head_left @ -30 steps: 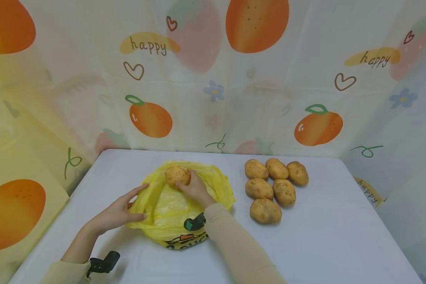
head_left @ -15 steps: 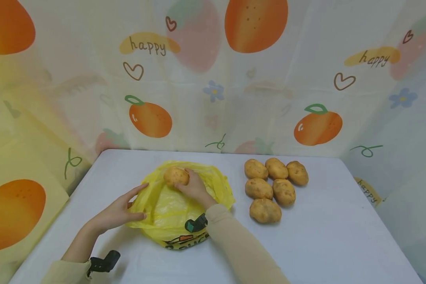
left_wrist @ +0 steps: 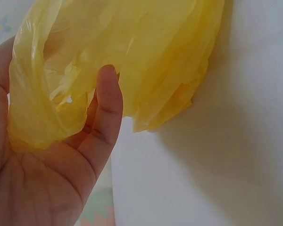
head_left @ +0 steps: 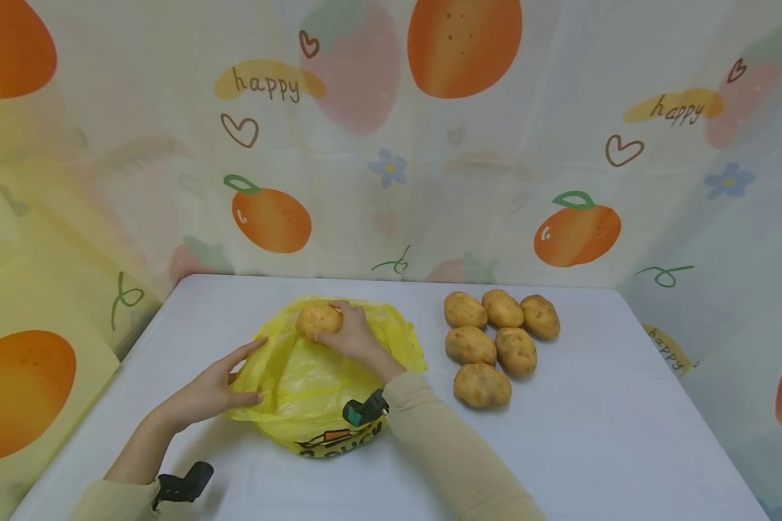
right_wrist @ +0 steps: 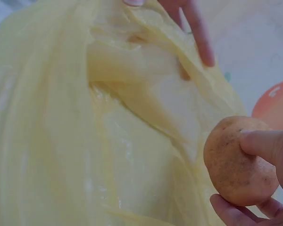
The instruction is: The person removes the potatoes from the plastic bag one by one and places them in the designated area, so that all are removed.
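A yellow plastic bag (head_left: 306,376) with dark print low on its front stands with its mouth spread on the white table. At its left rim is my left hand (head_left: 198,394), thumb and forefinger held apart. The rim passes between the digits of this left hand (left_wrist: 47,174) in the left wrist view; part of the hand hides behind the plastic. My right hand (head_left: 352,333) grips a potato (head_left: 317,322) over the far side of the bag's mouth. In the right wrist view, thumb and fingers hold that potato (right_wrist: 238,162) from opposite sides.
Several potatoes (head_left: 471,345) lie grouped on the white table (head_left: 593,420), right of the bag. Behind the table hangs a fruit-printed cloth (head_left: 430,202). A black wrist camera (head_left: 185,483) sits on the left wrist, another camera (head_left: 365,409) on the right.
The right hand, holding the potato, has shifted only slightly left. The left hand stays at the bag's rim. The whole head view has drifted a little, and the loose potatoes lie as before.
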Demonstrator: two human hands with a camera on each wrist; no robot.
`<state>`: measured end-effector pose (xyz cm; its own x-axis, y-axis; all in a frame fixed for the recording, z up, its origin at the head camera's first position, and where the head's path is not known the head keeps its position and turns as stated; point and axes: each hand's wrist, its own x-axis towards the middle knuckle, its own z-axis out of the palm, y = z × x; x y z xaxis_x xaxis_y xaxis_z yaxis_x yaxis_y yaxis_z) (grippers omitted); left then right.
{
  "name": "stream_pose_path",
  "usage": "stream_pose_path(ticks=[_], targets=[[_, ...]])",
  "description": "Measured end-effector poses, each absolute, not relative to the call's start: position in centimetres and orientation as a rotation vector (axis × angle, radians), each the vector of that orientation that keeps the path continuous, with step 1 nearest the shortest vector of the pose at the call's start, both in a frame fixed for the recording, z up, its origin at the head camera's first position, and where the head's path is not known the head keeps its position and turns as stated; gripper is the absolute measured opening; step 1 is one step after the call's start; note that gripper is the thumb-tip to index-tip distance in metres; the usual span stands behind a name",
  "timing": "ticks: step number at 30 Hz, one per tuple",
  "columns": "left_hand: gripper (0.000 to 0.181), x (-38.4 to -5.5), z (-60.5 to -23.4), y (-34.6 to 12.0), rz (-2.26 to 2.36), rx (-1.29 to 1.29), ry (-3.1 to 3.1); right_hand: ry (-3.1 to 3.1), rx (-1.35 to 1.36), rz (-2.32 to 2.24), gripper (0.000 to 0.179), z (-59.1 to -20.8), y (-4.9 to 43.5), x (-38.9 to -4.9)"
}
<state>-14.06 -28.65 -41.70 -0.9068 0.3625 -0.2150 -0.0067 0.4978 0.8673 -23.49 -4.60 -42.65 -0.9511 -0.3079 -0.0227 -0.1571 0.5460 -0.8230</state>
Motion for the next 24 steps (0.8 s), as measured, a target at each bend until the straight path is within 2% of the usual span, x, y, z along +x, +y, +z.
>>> stream_pose_path(ticks=[8, 24], targets=[[0.09, -14.1, -41.7, -28.8, 1.369, 0.31, 2.379, 2.629, -0.574, -1.328, 0.065, -42.0, -4.1, -23.2], [0.089, -14.1, -41.8, -28.9, 1.381, 0.311, 2.374, 2.674, -0.616, -1.413, 0.063, -39.8, 0.2, -21.6]])
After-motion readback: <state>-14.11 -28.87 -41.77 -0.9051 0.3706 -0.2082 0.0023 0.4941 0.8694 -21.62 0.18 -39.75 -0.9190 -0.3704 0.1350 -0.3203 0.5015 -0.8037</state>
